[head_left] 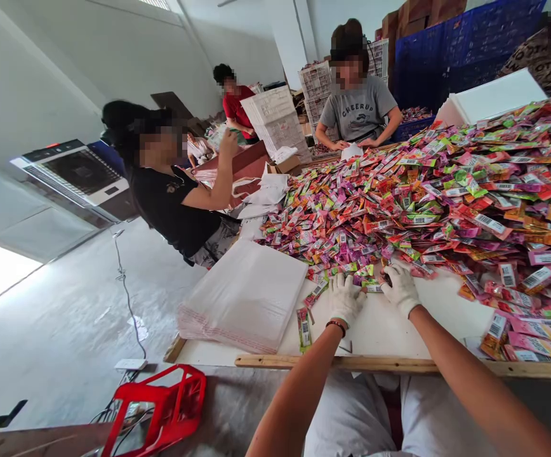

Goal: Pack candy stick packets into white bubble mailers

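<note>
- My white-gloved left hand (348, 299) spreads loosely beside a flat green-and-white packet (374, 288).
- My white-gloved right hand (400, 290) curls opposite, grip unclear; bracketing presumably limits sliding.

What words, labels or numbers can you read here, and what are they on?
"CHEERUP": on the gray T-shirt.
"OTH": on the patterned shirt at far right; its other lettering is unclear.
Too small or blurred to read: the print on the packets and the stacked plastic bags.
</note>
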The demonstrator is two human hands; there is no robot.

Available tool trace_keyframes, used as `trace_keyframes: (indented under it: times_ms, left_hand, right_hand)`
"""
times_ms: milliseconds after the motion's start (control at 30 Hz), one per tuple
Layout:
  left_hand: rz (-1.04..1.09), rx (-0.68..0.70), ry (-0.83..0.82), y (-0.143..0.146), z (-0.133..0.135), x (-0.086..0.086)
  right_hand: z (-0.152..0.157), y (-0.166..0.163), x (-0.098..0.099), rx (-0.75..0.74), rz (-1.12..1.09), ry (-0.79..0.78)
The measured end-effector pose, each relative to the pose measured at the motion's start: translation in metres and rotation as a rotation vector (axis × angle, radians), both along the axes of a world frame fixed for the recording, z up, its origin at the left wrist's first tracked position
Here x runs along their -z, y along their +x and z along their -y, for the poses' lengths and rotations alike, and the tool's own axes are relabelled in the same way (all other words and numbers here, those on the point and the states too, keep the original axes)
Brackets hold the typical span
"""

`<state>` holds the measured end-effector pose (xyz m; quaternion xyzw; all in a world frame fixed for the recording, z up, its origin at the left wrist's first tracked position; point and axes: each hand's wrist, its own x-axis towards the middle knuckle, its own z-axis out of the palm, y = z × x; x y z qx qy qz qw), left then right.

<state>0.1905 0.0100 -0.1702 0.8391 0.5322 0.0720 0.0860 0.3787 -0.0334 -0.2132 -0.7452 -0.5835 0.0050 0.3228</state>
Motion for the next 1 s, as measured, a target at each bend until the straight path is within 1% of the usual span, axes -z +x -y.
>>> trace_keyframes:
  times_ms: [133,333,633,767,1000]
  left_hand:
    - [0.008,-0.006,0.011,-0.0005,0.0011,-0.0003]
    - [0.001,0.003,0.047,-0.001,0.0009,0.002]
    - [0.011,0.027,0.048,0.0012,0.0016,0.0037]
    - [0.021,0.015,0.04,-0.0008,0.0003,0.0054]
    - [0.042,0.024,0.018,0.0011,-0.0013,0.0048]
  right_hand:
    - [-0.001,0.0007,0.0041,-0.008,0.0,0.002]
    - [-0.0029,0.0032,0.0106,-0.016,0.019,0.046]
    - [-0.0002,0.0096,0.0094,-0.043,0.036,0.015]
    - [-0.0012,0.0064,0.008,-0.049,0.045,0.011]
    - [0.0024,0.0037,0.0014,-0.014,0.025,0.008]
